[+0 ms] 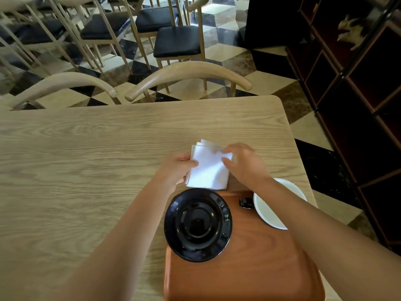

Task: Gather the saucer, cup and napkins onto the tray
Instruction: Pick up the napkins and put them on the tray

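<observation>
Light wood-grain table [108, 153] with rounded corner, two curved pale-wood chair backs [186, 72] tucked against its far edge. Beyond them, rows of pale-frame chairs with black seat cushions [178, 41] on a glossy floor [219, 25] tiled in a cream, brown and black cube pattern. Dark wood shelving unit [358, 88] runs along the right side, a pale figurine [353, 31] in an upper compartment.
</observation>
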A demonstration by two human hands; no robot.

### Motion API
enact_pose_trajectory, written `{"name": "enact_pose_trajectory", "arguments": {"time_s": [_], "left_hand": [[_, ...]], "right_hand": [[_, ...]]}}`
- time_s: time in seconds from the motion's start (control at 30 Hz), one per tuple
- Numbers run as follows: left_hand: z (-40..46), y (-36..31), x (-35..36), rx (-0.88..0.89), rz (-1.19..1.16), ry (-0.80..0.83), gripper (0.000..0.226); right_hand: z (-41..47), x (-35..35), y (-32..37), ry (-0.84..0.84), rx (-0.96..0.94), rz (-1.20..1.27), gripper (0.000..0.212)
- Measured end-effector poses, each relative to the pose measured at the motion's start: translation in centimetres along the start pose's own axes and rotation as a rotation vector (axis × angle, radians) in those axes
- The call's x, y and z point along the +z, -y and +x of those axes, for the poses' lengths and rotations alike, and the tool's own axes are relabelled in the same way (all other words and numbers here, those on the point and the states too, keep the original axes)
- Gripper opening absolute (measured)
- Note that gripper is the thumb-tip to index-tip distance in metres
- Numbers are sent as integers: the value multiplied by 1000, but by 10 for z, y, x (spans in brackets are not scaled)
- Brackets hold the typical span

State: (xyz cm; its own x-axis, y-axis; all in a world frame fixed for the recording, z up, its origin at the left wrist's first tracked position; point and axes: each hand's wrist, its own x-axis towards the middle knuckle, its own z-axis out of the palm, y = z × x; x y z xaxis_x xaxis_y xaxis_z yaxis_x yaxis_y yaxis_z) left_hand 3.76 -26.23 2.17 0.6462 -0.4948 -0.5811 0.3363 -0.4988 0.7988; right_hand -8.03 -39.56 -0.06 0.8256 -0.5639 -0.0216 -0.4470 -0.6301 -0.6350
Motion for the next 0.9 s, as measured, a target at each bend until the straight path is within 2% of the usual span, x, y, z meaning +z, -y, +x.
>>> {"name": "enact_pose_trajectory", "arguments": {"time_s": [0.07, 0.2, 0.3, 0.37, 0.5, 0.6, 0.7, 0.77, 0.83, 0.9], "left_hand": [[-11, -7, -4, 21, -82, 12, 15], [-33, -13, -8, 91, -261, 117, 23], [-54, -11, -2, 137, -340, 204, 20], [-66, -5, 3, 141, -365, 202, 18], [-90, 14, 18, 192, -297, 63, 14], [-114, 37, 37, 278, -218, -48, 15], [-138, 58, 54, 419, -85, -108, 19], [-153, 73, 63, 489, 6, -134, 14], [-164, 88, 71, 482, 87, -134, 9], [-171, 105, 79, 436, 96, -69, 13]], "right_hand": [[-2, -8, 0, -51, 28, 102, 30], [-14, -30, 6, -4, 165, 471, 33], [-34, -45, 12, -20, 253, 743, 26], [-52, -53, 14, -59, 269, 822, 28], [-93, -65, 13, -180, 262, 779, 39], [-129, -68, 8, -235, 260, 738, 33], [-165, -70, -5, -162, 273, 677, 21], [-188, -73, -15, -67, 309, 694, 24], [-207, -73, -27, 3, 316, 671, 34], [-222, -67, -40, 37, 333, 613, 38]]}}
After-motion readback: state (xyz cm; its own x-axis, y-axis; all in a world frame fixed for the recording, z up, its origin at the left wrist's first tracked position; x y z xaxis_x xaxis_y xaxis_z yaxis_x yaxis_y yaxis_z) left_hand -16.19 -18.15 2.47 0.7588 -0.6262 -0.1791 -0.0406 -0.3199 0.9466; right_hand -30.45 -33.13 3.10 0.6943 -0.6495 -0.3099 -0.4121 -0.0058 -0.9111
